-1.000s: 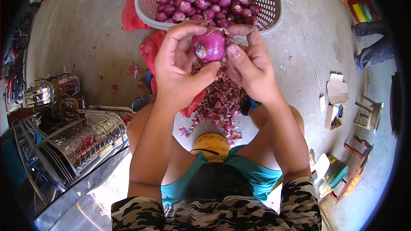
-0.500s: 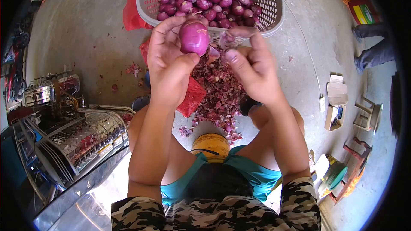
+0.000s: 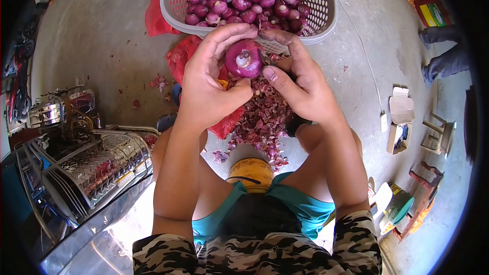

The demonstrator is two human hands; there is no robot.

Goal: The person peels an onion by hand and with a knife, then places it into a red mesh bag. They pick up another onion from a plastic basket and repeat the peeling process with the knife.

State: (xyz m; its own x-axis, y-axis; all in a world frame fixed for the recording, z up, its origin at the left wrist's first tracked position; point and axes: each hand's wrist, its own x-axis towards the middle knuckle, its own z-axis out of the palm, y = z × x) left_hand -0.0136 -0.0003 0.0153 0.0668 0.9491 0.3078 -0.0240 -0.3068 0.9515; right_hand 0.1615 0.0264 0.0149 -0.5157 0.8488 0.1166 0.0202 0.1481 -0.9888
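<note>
A purple-red onion (image 3: 244, 59) is held up in front of me, its pale cut end turned towards me. My left hand (image 3: 209, 76) curls round its left side, with the thumb underneath and the fingers over the top. At its right side, the thumb and bent fingers of my right hand (image 3: 298, 74) close on the onion's edge. A small dark bit shows between them, too hidden to name. Below both hands spreads a pile of dry onion skins (image 3: 262, 117) on the floor. Beyond them stands a grey plastic basket (image 3: 326, 5) with many red onions (image 3: 249, 2) in it.
Red mesh bags (image 3: 178, 56) lie by the basket and the skins. A yellow bucket (image 3: 250, 173) sits between my legs. Shiny metal equipment (image 3: 97, 163) stands at the left. On the right are an open cardboard box (image 3: 400, 122), a small stool (image 3: 438, 135) and another person's legs (image 3: 445, 53).
The onion has turned so its cut end faces me, and moved slightly right and down. My right hand has come in from the side, against the onion.
</note>
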